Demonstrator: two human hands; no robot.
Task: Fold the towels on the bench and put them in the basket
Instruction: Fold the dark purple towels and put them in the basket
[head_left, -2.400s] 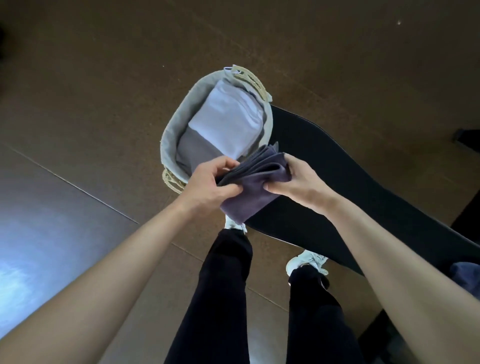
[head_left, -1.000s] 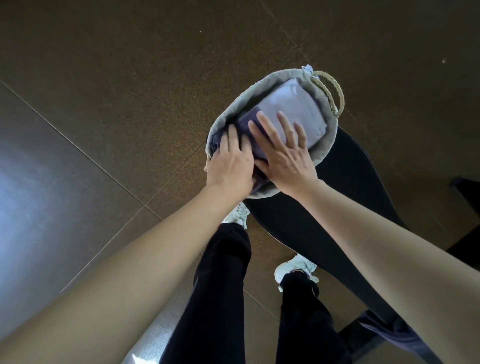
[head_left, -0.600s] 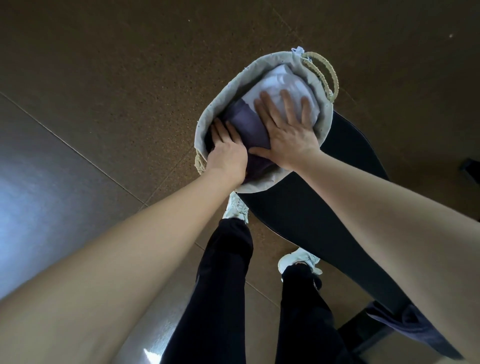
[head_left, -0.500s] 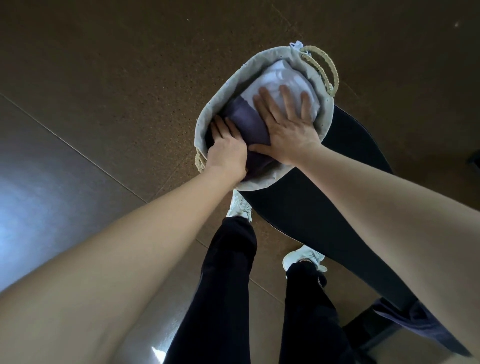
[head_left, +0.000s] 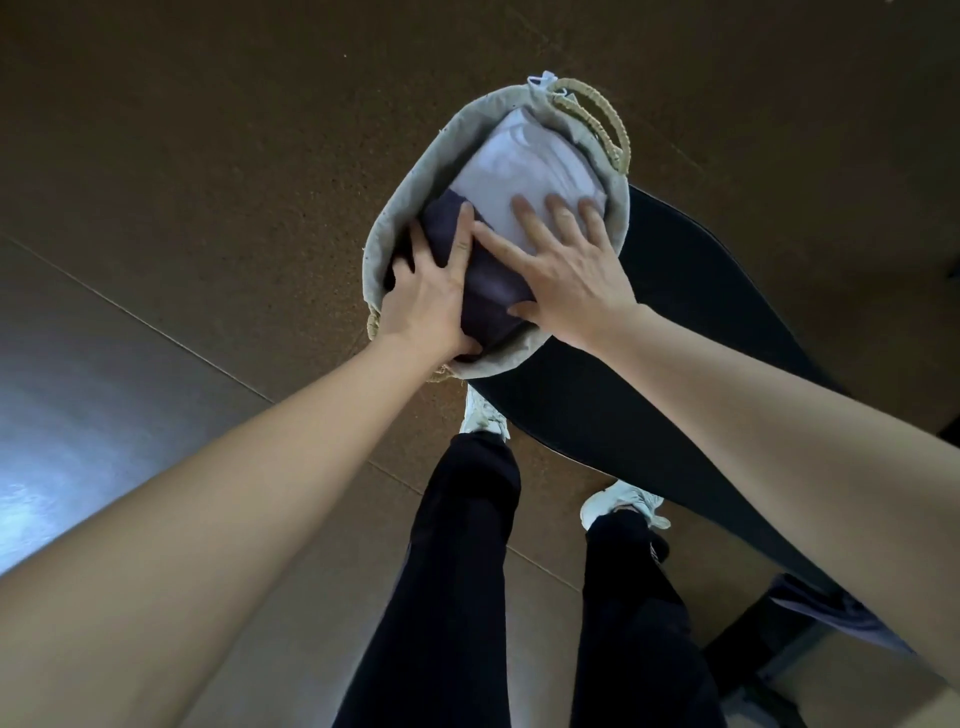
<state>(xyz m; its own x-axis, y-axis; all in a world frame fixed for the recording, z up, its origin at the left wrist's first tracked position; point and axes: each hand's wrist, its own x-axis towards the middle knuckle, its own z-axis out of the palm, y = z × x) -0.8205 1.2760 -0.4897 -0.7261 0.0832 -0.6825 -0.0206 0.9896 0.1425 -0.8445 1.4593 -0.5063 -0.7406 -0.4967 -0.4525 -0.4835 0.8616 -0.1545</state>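
Left hand (head_left: 431, 296): flat, fingers spread, grasping nothing, pressing the folded purple towel (head_left: 493, 286) down inside the basket (head_left: 400, 208), which sits on the end of the counter (head_left: 597, 405). Right hand (head_left: 569, 280): also flat, fingers straight across the white towel (head_left: 524, 166) packed beside it. We count two folded and in. Toward the counter's other end a dark towel (head_left: 831, 610) lies rumpled; we judge it unfolded, yet to go in.

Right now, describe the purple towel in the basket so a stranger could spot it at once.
Find the grey-lined basket at the end of the black bench. Inside, the purple towel fills the near end, dark beside the white towel.
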